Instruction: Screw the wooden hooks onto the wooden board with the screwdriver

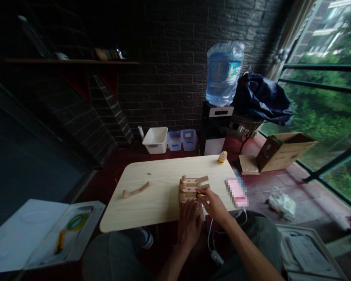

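On the table's front part lies a wooden assembly (189,182) with several curved wooden arms and small dark screw holes or heads. My left hand (190,218) rests on its near end, fingers extended and lying flat over the wood. My right hand (211,203) comes in from the right, its fingers closed round a small black and yellow tool (199,192) that touches the assembly. A separate curved wooden piece (136,190) lies on the left half of the table.
A light wooden table (160,168) spans the middle. At its back right corner stands a small yellow-capped bottle (222,157); a pink item (236,192) is at the right edge. An open case (73,230) sits at left, a white cable (210,238) hangs in front.
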`<state>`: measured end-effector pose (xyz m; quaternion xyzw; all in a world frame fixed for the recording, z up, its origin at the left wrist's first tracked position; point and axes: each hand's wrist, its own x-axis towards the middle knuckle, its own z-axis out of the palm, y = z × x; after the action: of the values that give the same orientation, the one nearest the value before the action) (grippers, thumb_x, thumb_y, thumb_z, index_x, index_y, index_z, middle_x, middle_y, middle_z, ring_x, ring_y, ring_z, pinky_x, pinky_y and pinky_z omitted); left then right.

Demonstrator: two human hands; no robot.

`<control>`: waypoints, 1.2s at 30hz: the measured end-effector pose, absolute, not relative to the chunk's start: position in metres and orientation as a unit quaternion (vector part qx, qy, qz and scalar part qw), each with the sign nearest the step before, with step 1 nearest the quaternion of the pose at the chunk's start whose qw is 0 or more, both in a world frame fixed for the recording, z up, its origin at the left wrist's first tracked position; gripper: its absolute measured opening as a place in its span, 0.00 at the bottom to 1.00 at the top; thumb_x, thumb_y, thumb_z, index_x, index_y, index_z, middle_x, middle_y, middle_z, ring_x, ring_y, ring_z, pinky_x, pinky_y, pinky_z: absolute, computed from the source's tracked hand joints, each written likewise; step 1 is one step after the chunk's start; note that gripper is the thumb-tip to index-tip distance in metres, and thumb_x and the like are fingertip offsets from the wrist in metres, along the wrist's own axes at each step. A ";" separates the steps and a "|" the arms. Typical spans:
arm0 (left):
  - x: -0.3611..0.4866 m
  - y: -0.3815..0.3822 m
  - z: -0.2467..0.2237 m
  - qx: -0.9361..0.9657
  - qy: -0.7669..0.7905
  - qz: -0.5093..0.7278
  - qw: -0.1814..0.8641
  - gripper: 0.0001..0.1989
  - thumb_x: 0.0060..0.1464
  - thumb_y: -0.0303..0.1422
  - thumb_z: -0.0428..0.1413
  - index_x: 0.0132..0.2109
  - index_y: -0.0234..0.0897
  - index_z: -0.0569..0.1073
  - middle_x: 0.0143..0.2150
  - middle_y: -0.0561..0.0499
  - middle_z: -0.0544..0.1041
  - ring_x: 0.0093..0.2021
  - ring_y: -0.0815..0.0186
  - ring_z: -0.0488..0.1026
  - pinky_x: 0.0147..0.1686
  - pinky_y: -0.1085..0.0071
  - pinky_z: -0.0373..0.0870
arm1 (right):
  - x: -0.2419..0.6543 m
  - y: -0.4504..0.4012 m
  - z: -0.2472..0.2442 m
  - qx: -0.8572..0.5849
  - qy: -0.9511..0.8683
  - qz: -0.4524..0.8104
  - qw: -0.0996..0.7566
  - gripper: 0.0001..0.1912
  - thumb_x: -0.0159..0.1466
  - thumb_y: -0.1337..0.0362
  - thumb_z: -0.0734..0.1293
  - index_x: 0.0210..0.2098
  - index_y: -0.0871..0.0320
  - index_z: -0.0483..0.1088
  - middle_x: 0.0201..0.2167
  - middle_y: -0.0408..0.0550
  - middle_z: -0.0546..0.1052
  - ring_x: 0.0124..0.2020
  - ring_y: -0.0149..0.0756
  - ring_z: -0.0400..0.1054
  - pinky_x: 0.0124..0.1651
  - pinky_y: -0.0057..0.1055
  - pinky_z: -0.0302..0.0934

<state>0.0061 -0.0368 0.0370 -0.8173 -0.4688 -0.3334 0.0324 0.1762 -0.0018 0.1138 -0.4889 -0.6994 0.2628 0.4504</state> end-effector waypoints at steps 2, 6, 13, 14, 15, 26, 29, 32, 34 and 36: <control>0.006 -0.037 0.038 -0.814 -0.472 -0.338 0.026 0.30 0.65 0.33 0.54 0.72 0.40 0.59 0.69 0.42 0.69 0.71 0.53 0.63 0.69 0.47 0.64 | 0.175 0.000 0.112 -0.489 -0.694 0.272 0.454 0.12 0.72 0.61 0.64 0.53 0.53 0.71 0.50 0.53 0.81 0.46 0.43 0.80 0.47 0.40 0.76; 0.007 -0.038 0.038 -0.815 -0.474 -0.332 0.020 0.30 0.65 0.33 0.53 0.72 0.40 0.59 0.70 0.42 0.68 0.72 0.53 0.62 0.69 0.46 0.64 | 0.175 0.003 0.108 -0.485 -0.688 0.281 0.460 0.12 0.72 0.60 0.64 0.53 0.53 0.71 0.51 0.54 0.81 0.45 0.42 0.80 0.44 0.38 0.77; 0.008 -0.039 0.034 -0.818 -0.477 -0.321 0.016 0.29 0.66 0.33 0.52 0.71 0.38 0.58 0.70 0.41 0.67 0.73 0.53 0.60 0.69 0.45 0.63 | 0.174 -0.002 0.105 -0.479 -0.708 0.244 0.458 0.15 0.70 0.62 0.66 0.56 0.53 0.70 0.53 0.54 0.80 0.52 0.44 0.78 0.54 0.44 0.74; 0.008 -0.039 0.034 -0.818 -0.476 -0.321 0.017 0.29 0.66 0.33 0.52 0.71 0.37 0.58 0.70 0.41 0.68 0.73 0.53 0.60 0.68 0.45 0.63 | 0.173 -0.002 0.104 -0.478 -0.710 0.242 0.457 0.15 0.70 0.62 0.66 0.56 0.53 0.70 0.53 0.54 0.80 0.52 0.44 0.78 0.55 0.44 0.73; 0.008 -0.039 0.034 -0.818 -0.477 -0.321 0.016 0.29 0.66 0.33 0.52 0.71 0.37 0.58 0.70 0.40 0.68 0.72 0.52 0.61 0.68 0.45 0.64 | 0.172 -0.002 0.103 -0.479 -0.711 0.241 0.456 0.15 0.70 0.62 0.66 0.56 0.53 0.70 0.53 0.54 0.80 0.53 0.44 0.78 0.55 0.44 0.73; 0.009 -0.040 0.038 -0.818 -0.477 -0.321 0.012 0.29 0.66 0.33 0.53 0.71 0.37 0.58 0.70 0.39 0.67 0.72 0.51 0.61 0.69 0.43 0.62 | 0.175 0.004 0.105 -0.484 -0.702 0.252 0.458 0.13 0.70 0.60 0.66 0.53 0.54 0.71 0.51 0.55 0.81 0.48 0.43 0.80 0.49 0.41 0.75; 0.010 -0.040 0.038 -0.817 -0.477 -0.325 0.009 0.29 0.65 0.33 0.53 0.71 0.38 0.59 0.70 0.39 0.67 0.72 0.50 0.62 0.69 0.42 0.63 | 0.175 0.002 0.106 -0.482 -0.703 0.255 0.457 0.14 0.70 0.61 0.66 0.55 0.54 0.70 0.52 0.56 0.81 0.50 0.44 0.79 0.51 0.42 0.74; 0.010 -0.040 0.040 -0.816 -0.478 -0.325 0.006 0.30 0.65 0.33 0.53 0.71 0.37 0.58 0.70 0.40 0.68 0.72 0.51 0.62 0.68 0.43 0.63 | 0.174 0.000 0.106 -0.483 -0.699 0.283 0.445 0.16 0.71 0.62 0.65 0.57 0.54 0.68 0.53 0.56 0.81 0.51 0.45 0.79 0.52 0.42 0.74; 0.010 -0.040 0.041 -0.817 -0.479 -0.323 0.007 0.29 0.65 0.33 0.53 0.71 0.37 0.59 0.69 0.40 0.68 0.72 0.51 0.62 0.68 0.44 0.63 | 0.175 0.000 0.104 -0.485 -0.695 0.296 0.441 0.16 0.71 0.62 0.64 0.58 0.53 0.68 0.54 0.55 0.80 0.51 0.44 0.79 0.51 0.42 0.75; 0.010 -0.040 0.042 -0.817 -0.481 -0.317 0.007 0.29 0.65 0.33 0.53 0.71 0.37 0.59 0.69 0.40 0.68 0.72 0.51 0.61 0.69 0.44 0.63 | 0.175 0.000 0.101 -0.488 -0.691 0.301 0.440 0.17 0.72 0.62 0.64 0.59 0.53 0.68 0.54 0.54 0.80 0.50 0.44 0.80 0.51 0.41 0.75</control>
<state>0.0100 -0.0398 0.0421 -0.8170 -0.4813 -0.3175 0.0066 0.1755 0.0004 0.1013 -0.4875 -0.6911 0.3014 0.4403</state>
